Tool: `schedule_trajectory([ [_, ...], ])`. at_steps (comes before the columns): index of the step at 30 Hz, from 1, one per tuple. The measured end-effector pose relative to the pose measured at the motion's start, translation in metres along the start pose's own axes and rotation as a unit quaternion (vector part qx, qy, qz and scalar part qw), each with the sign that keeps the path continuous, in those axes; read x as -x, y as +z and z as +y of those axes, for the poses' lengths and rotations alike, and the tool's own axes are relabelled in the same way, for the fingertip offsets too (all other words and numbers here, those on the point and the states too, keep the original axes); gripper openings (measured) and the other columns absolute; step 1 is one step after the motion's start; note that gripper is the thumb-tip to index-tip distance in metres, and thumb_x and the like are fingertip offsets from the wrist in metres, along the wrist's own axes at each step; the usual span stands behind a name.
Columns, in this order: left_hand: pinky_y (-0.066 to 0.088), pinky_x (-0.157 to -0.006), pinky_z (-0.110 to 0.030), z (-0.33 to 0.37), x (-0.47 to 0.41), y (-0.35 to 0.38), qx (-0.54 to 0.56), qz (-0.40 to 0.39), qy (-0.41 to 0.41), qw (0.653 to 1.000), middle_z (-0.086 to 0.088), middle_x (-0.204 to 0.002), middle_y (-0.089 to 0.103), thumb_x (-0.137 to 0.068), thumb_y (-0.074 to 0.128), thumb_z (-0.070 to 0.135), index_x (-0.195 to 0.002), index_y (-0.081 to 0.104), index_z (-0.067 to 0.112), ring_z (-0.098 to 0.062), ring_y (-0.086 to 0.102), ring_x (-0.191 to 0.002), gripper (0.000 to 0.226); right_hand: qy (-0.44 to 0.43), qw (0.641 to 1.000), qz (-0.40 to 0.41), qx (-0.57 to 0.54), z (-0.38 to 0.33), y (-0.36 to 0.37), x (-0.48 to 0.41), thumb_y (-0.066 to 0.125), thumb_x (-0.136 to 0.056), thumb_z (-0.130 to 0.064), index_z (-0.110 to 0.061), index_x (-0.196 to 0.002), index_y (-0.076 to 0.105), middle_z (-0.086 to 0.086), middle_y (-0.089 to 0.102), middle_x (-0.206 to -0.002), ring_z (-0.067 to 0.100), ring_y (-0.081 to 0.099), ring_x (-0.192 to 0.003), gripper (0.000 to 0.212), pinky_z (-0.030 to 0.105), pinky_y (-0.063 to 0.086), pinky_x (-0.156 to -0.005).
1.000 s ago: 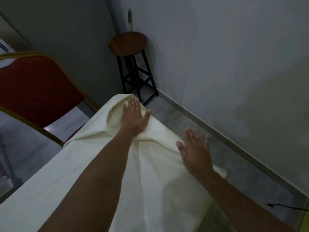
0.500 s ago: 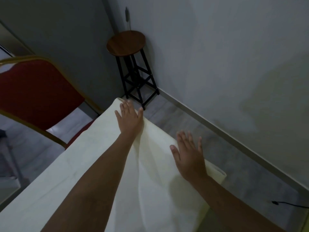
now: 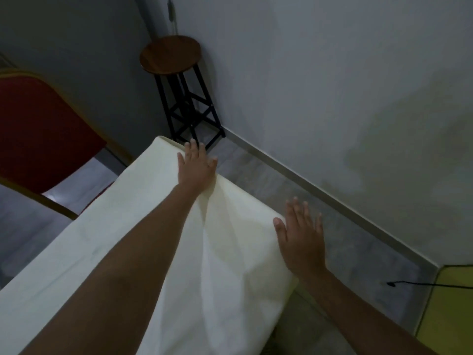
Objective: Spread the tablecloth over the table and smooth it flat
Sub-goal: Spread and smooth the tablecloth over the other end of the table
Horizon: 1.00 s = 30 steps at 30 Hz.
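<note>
A cream tablecloth covers the table from the lower left up to its far end. My left hand lies flat with straight fingers on the cloth at the far edge, fingertips reaching the edge. My right hand is flat with fingers spread at the cloth's right edge, near the corner. A long crease runs down the cloth between my two arms. The table itself is hidden under the cloth.
A red chair with a gold frame stands at the left of the table. A round wooden stool on black legs is in the room corner beyond. A black cable lies on the grey floor by a yellow surface.
My left hand slid forward to the cloth's far edge, and the bunched fold there flattened out. My right hand moved out toward the right edge.
</note>
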<state>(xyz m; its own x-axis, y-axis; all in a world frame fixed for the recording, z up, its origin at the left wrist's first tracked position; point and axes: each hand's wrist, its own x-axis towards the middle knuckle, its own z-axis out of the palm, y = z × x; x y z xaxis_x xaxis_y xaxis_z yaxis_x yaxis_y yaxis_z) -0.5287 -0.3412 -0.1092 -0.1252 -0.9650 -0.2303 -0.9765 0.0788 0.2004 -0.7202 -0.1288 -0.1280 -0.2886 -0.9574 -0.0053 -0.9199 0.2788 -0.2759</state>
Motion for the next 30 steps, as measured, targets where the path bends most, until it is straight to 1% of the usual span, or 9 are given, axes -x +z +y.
schedule_trajectory([
  [2,-0.004,-0.118,-0.049,0.033,0.042,0.025,0.001,0.001,0.061,0.998,-0.012,-0.161,-0.005,-0.102,0.02,0.041,-0.152,0.009,0.01,-0.025,-0.009,-0.148,0.06,0.027,0.999,-0.007,-0.026,0.003,0.0,0.017,0.015,-0.096,-0.051,-0.011,-0.141,0.04,0.011,0.037,-0.15,0.028,0.033,-0.14,0.066,0.051,0.021,-0.113],
  [5,-0.01,-0.117,-0.048,0.072,0.11,0.062,0.063,0.02,0.131,0.989,-0.007,-0.161,-0.005,-0.102,0.017,0.04,-0.152,0.011,0.015,-0.02,-0.015,-0.147,0.056,0.017,0.997,-0.015,-0.069,0.012,0.0,0.027,0.019,-0.095,-0.049,-0.013,-0.141,0.039,0.008,0.041,-0.149,0.025,0.041,-0.134,0.062,0.046,0.03,-0.11],
  [8,-0.011,-0.118,-0.042,0.079,0.124,0.074,0.109,0.033,0.116,0.987,-0.004,-0.161,-0.009,-0.102,0.016,0.041,-0.153,0.006,0.016,-0.015,-0.019,-0.145,0.057,-0.016,0.995,-0.036,-0.087,0.023,-0.005,0.028,0.016,-0.094,-0.051,-0.015,-0.146,0.031,0.004,0.035,-0.152,0.02,0.035,-0.138,0.065,0.04,0.027,-0.113],
  [11,-0.011,-0.119,-0.041,0.075,0.12,0.073,0.089,0.042,0.121,0.988,-0.004,-0.161,-0.009,-0.102,0.014,0.042,-0.153,0.003,0.017,-0.016,-0.018,-0.146,0.058,-0.05,0.994,-0.06,-0.077,0.032,-0.008,0.031,0.013,-0.093,-0.053,-0.017,-0.149,0.023,0.003,0.029,-0.155,0.018,0.027,-0.141,0.067,0.038,0.021,-0.116],
  [13,-0.011,-0.118,-0.041,0.077,0.121,0.073,0.083,0.039,0.124,0.988,-0.003,-0.161,-0.009,-0.102,0.013,0.043,-0.153,0.002,0.017,-0.017,-0.018,-0.146,0.058,-0.064,0.993,-0.067,-0.078,0.035,-0.01,0.031,0.013,-0.093,-0.054,-0.015,-0.149,0.023,0.005,0.032,-0.154,0.019,0.029,-0.141,0.068,0.039,0.022,-0.116],
  [17,-0.011,-0.118,-0.044,0.087,0.118,0.067,0.085,0.017,0.077,0.993,-0.006,-0.161,-0.009,-0.102,0.016,0.038,-0.153,0.005,0.014,-0.019,-0.017,-0.146,0.058,-0.08,0.987,-0.09,-0.104,0.04,-0.015,0.028,0.022,-0.097,-0.052,-0.015,-0.148,0.024,0.007,0.035,-0.151,0.022,0.035,-0.137,0.063,0.037,0.027,-0.113],
  [21,-0.011,-0.117,-0.044,0.108,0.114,0.064,0.075,0.022,0.0,0.997,-0.009,-0.161,-0.007,-0.101,0.02,0.033,-0.153,0.007,0.01,-0.022,-0.017,-0.147,0.058,-0.114,0.971,-0.155,-0.138,0.053,-0.023,0.016,0.029,-0.099,-0.045,-0.019,-0.15,0.018,0.004,0.033,-0.152,0.021,0.036,-0.135,0.058,0.036,0.032,-0.109],
  [25,-0.007,-0.119,-0.044,0.127,0.116,0.068,0.078,0.05,-0.076,0.993,-0.009,-0.161,-0.007,-0.1,0.022,0.029,-0.152,0.009,0.008,-0.024,-0.016,-0.147,0.058,-0.218,0.949,-0.201,-0.105,0.078,-0.027,-0.002,0.021,-0.098,-0.045,-0.021,-0.151,0.009,0.002,0.03,-0.154,0.019,0.032,-0.138,0.06,0.039,0.027,-0.113],
  [30,-0.006,-0.119,-0.043,0.133,0.117,0.068,0.091,0.053,-0.109,0.988,-0.008,-0.16,-0.011,-0.1,0.024,0.026,-0.153,0.006,0.008,-0.022,-0.017,-0.146,0.059,-0.28,0.924,-0.239,-0.1,0.1,-0.025,-0.021,0.006,-0.091,-0.059,-0.023,-0.151,0.01,0.0,0.024,-0.157,0.015,0.025,-0.142,0.07,0.038,0.018,-0.117],
])
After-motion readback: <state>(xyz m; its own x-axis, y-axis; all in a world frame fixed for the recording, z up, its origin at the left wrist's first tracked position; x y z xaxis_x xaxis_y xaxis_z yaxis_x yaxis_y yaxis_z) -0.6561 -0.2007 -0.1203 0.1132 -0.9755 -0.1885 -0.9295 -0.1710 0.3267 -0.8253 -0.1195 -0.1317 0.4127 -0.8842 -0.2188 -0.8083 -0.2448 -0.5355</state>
